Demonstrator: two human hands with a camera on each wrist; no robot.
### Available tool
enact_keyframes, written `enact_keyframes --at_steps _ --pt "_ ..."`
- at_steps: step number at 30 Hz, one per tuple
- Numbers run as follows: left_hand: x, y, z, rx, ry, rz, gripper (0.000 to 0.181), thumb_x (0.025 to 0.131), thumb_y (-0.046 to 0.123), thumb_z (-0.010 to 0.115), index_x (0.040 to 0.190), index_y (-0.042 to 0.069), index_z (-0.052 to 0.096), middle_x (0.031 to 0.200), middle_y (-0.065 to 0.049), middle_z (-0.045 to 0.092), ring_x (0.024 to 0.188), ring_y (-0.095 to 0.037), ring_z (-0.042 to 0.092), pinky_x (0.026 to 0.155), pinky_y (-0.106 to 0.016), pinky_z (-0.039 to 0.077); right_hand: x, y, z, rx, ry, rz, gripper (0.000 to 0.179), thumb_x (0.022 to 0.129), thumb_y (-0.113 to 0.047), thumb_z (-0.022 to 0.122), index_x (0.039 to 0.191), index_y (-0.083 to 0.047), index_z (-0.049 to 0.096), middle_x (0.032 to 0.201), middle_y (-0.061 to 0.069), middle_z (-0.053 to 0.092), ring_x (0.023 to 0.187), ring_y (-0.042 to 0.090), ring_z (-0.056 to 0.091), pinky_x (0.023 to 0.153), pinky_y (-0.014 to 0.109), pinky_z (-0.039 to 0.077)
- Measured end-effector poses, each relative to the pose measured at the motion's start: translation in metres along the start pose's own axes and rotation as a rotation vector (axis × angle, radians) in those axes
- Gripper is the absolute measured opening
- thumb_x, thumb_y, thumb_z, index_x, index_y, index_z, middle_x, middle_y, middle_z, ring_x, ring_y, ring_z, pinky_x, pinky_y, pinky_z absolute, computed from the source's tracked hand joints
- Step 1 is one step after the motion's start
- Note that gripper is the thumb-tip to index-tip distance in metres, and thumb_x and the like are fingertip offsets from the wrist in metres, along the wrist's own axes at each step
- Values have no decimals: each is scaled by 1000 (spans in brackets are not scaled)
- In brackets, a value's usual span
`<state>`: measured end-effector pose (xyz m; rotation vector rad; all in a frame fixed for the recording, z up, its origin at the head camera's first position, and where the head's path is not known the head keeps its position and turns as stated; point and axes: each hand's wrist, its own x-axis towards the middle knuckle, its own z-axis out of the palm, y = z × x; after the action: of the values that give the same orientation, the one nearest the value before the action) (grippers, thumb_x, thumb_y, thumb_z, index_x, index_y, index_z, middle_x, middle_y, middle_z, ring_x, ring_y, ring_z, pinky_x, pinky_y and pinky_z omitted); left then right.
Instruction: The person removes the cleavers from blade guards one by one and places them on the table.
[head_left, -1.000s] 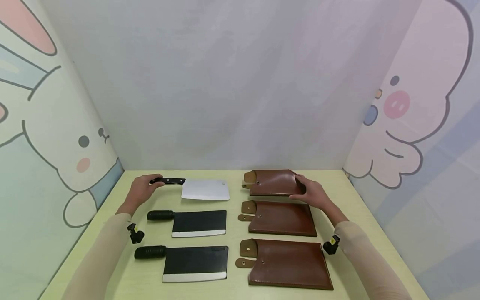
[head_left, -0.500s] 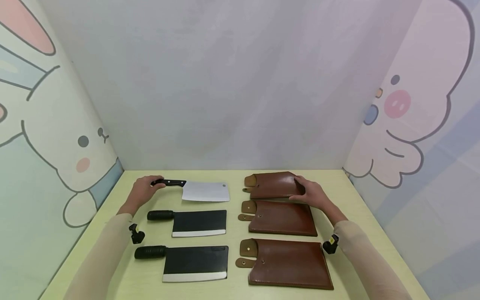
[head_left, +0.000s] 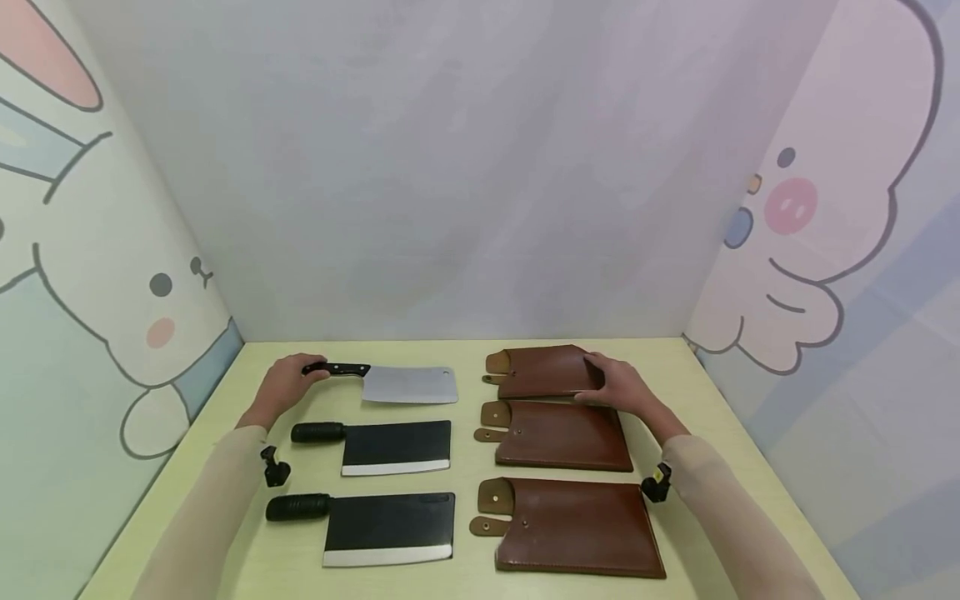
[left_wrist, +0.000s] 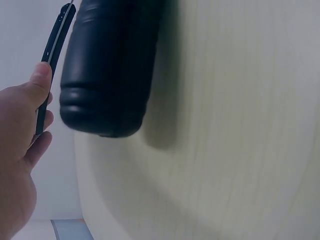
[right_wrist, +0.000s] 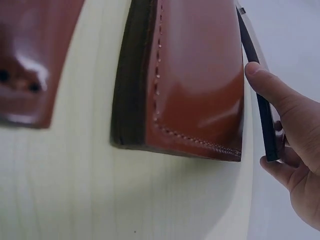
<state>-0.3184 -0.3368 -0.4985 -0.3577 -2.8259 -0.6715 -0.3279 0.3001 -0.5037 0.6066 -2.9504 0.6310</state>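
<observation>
At the far left of the table, my left hand [head_left: 283,387] grips the end of the black riveted handle of a silver cleaver [head_left: 411,385]. The left wrist view shows the thumb pressed on that handle [left_wrist: 55,37], fingers behind it. Across from it, my right hand [head_left: 622,387] holds the closed end of the far brown leather knife sheath [head_left: 547,372], thumb on one face and fingers on the other, as the right wrist view shows. The sheath's open end, with its tan flap and strap, faces the cleaver blade. A gap lies between them.
Two black-bladed cleavers, a middle one [head_left: 397,447] and a near one [head_left: 390,529], lie with handles leftward. Beside them rest a middle sheath [head_left: 566,436] and a near, larger sheath [head_left: 581,527]. A pale wall [head_left: 465,208] stands behind the table.
The far sheath has come slightly nearer and tipped a little in my right hand. The silver cleaver has shifted slightly toward the front with my left hand. The other cleavers and sheaths lie still.
</observation>
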Motion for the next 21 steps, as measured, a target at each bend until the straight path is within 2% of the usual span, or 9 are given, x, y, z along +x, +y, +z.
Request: enact_keyframes --at_steps 7,13,21 --pt "3 -2 5 -40 -29 -20 39 99 18 68 128 -8 65 130 -33 62 122 -53 55 101 -65 44 4 2 2 -16 -33 25 98 80 -50 86 151 3 45 148 28 50 134 47 50 105 61 45" --pt "4 0 9 -35 -49 -51 40 99 17 68 129 -9 63 131 -33 61 124 -53 54 103 -65 43 7 4 4 -20 -49 19 96 81 -47 86 150 5 45 146 30 51 132 48 51 103 61 47" --pt "5 -2 14 -32 -110 -78 40 100 13 67 133 -9 61 135 -33 58 128 -54 50 106 -65 40 10 6 7 -14 -82 16 92 83 -43 86 148 8 45 144 30 53 130 47 53 102 59 48"
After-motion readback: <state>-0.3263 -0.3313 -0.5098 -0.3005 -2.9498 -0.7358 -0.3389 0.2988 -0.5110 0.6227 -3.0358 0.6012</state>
